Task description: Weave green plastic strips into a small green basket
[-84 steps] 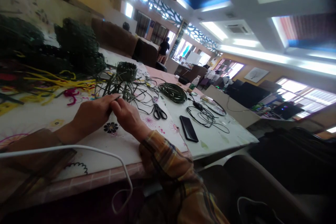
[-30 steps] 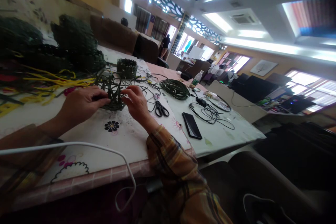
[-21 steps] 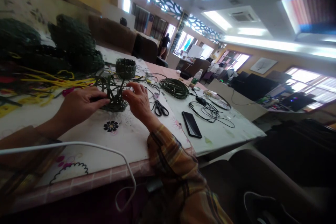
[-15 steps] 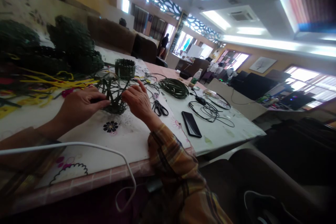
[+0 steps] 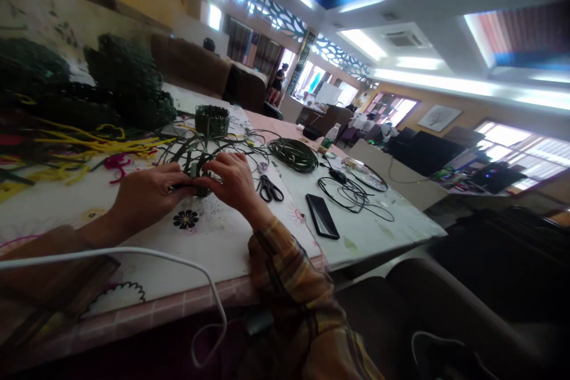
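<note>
text: none legible | labels: none legible | signs, numbers, brands: too blurred to read

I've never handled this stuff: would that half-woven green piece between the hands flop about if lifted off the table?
Probably partly. The half-woven green piece has loose strands splaying outward, so those would likely droop and sway. The woven core pinched between the left hand and right hand looks tighter and probably keeps its shape. It seems light, thin strips only.

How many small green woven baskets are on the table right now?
2: one unfinished basket gripped between the left hand and right hand, one finished basket standing behind them. The dark green heap may hide more.
</note>
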The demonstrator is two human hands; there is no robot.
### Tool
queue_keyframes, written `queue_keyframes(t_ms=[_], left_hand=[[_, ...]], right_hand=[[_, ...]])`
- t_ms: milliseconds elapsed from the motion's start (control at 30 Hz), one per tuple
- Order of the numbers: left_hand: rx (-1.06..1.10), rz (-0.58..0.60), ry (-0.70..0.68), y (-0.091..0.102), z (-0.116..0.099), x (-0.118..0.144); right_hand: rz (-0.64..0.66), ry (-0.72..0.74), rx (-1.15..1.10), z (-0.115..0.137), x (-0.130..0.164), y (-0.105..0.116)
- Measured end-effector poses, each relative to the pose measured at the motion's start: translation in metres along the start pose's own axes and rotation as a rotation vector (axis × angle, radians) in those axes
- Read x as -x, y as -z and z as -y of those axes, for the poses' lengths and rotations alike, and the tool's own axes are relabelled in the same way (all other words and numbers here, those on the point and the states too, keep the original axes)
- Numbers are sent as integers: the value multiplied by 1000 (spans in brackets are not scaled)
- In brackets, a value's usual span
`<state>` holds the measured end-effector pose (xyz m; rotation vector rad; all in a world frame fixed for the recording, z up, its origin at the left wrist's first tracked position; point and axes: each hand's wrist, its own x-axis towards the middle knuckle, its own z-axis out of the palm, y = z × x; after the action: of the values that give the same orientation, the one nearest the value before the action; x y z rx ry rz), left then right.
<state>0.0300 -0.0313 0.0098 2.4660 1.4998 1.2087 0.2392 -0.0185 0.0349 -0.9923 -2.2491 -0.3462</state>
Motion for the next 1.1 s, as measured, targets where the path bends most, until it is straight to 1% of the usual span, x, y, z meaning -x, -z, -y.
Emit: queue_keyframes(t_ms=[100, 167, 200, 300, 367, 500, 633, 700, 800, 900, 967, 1100], left_hand=[[-95, -14, -55, -4, -3, 4], [-125, -48, -27, -5, -3, 5], [-122, -59, -8, -6, -3, 5], [-25, -68, 65, -5, -4, 4], [63, -72, 122, -6, -5, 3], [135, -133, 194, -9, -8, 2], [180, -194, 219, -12, -12, 3], [202, -219, 220, -13, -15, 5], [226, -236, 213, -13, -18, 8], [242, -247, 193, -14, -18, 10], [271, -255, 176, -16, -16, 11], [320, -240, 128, -20, -13, 14]], right_hand=[[-13, -33, -92, 8, 0, -9], [-66, -76, -212, 15, 0, -15], [-115, -120, -288, 19, 1, -17], [-291, -302, -546, 29, 3, -23], [-384, -420, -691, 33, 3, -27], [-470, -643, -931, 36, 2, -37], [-528, -878, -1279, 36, -2, -43], [-542, -981, -1398, 36, -4, -42], [-557, -1108, -1474, 35, -7, -38], [-516, -1199, -1524, 32, -9, -33], [-446, -1217, -1549, 27, -9, -30], [-282, -1162, -1573, 13, -6, -27]])
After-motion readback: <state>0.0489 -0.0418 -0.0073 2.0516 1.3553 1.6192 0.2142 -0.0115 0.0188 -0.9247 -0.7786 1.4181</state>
